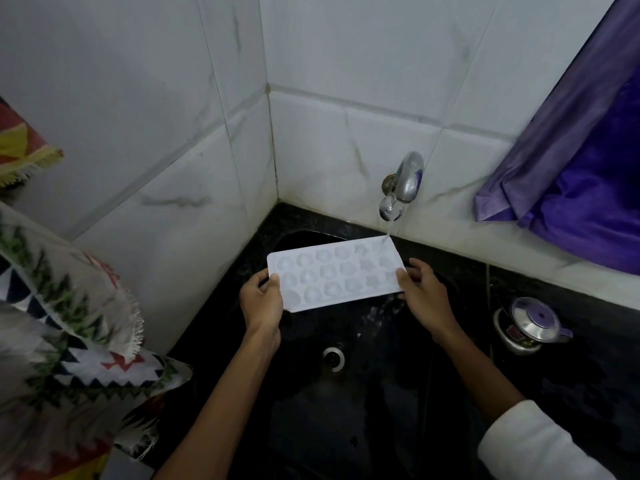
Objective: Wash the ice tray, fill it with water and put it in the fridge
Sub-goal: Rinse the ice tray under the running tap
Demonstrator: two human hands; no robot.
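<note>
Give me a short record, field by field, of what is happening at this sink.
Ice tray: white, cavities up, held over the black sink
Left hand: grips the tray's left end
Right hand: grips the tray's right end
Tap: running; water hits the tray's far right corner
Beside the sink: steel pot with lid, on the right counter

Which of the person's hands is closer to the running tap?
Right. The right hand grips the ice tray at the end just below the tap; the left hand grips the opposite end, farther away.
</note>
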